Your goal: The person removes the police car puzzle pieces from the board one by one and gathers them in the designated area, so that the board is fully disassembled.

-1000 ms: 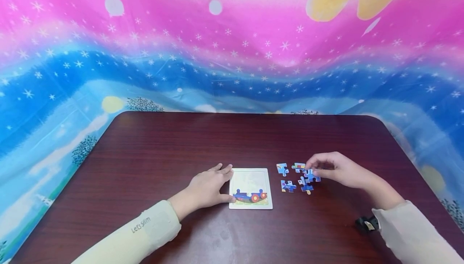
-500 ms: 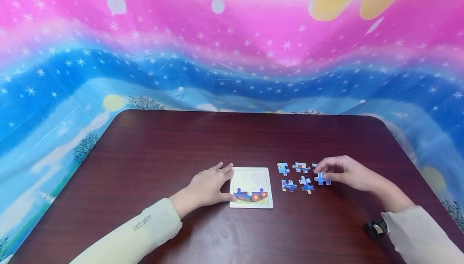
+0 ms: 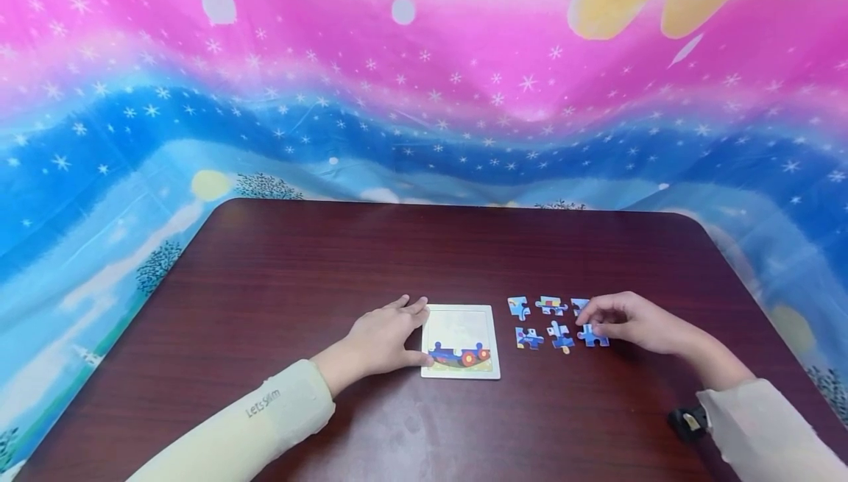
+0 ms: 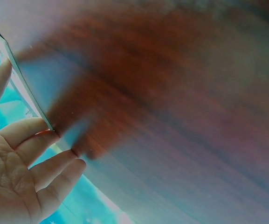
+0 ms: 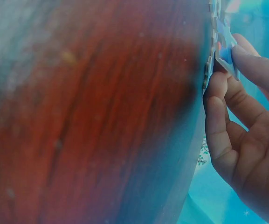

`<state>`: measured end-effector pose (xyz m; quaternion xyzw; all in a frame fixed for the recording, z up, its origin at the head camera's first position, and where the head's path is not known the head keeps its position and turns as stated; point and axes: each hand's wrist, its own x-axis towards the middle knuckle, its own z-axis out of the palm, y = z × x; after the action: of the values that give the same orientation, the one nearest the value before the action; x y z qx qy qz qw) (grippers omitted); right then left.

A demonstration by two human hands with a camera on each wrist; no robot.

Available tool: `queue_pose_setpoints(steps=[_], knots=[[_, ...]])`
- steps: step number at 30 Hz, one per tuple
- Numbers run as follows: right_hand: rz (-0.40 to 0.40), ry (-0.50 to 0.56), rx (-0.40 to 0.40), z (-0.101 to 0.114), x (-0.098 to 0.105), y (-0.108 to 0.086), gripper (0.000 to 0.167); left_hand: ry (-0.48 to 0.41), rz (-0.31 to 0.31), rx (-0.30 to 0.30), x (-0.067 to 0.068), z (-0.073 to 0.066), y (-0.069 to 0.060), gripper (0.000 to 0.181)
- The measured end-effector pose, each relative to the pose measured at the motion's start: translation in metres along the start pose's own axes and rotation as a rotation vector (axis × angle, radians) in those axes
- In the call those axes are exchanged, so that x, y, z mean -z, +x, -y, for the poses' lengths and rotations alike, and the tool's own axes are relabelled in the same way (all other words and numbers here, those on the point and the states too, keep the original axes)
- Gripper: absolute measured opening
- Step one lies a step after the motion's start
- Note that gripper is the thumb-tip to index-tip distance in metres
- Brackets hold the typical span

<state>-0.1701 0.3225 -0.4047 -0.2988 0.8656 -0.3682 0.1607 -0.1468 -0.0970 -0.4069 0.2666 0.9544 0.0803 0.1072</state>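
In the head view, my left hand [image 3: 380, 342] lies at the left side of a square puzzle board [image 3: 460, 308], its fingertips and thumb touching the edge. Joined pieces with a blue vehicle and red wheels [image 3: 467, 357] fill the board's lower part; its upper part is plain and pale. My right hand [image 3: 639, 324] pinches a blue puzzle piece [image 3: 592, 335] at the right end of the lower row of loose pieces. The right wrist view shows that puzzle piece [image 5: 225, 49] tilted under the thumb. My fingers partly cover another loose piece [image 3: 579, 305] behind it.
More loose pieces lie right of the board: one [image 3: 519, 308] at the far left, one [image 3: 551, 305] beside it, and two nearer, one [image 3: 529, 338] left of the other [image 3: 560, 337]. The dark wooden table [image 3: 318, 261] meets a patterned cloth [image 3: 424, 121] at the back.
My right hand has moved the blue piece rightward and a little nearer, away from the overlapping pieces. The piece behind it now partly shows. My left hand has stayed at the board.
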Motion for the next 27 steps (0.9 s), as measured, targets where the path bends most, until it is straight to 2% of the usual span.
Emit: queue_pose_setpoints(steps=[11, 20, 27], knots=[[-0.014, -0.068, -0.029, -0.0011, 0.0006, 0.0000, 0.019, 0.002, -0.006, -0.007, 0.0009, 0.0005, 0.0010, 0.078], [-0.072, -0.118, -0.009, -0.0011, 0.0042, -0.0046, 0.015, 0.010, -0.009, -0.014, 0.0001, 0.0006, 0.0009, 0.059], [-0.077, -0.118, -0.002, 0.0042, 0.0054, -0.0027, 0.014, 0.008, -0.015, -0.015, -0.0003, 0.0007, 0.0002, 0.066]])
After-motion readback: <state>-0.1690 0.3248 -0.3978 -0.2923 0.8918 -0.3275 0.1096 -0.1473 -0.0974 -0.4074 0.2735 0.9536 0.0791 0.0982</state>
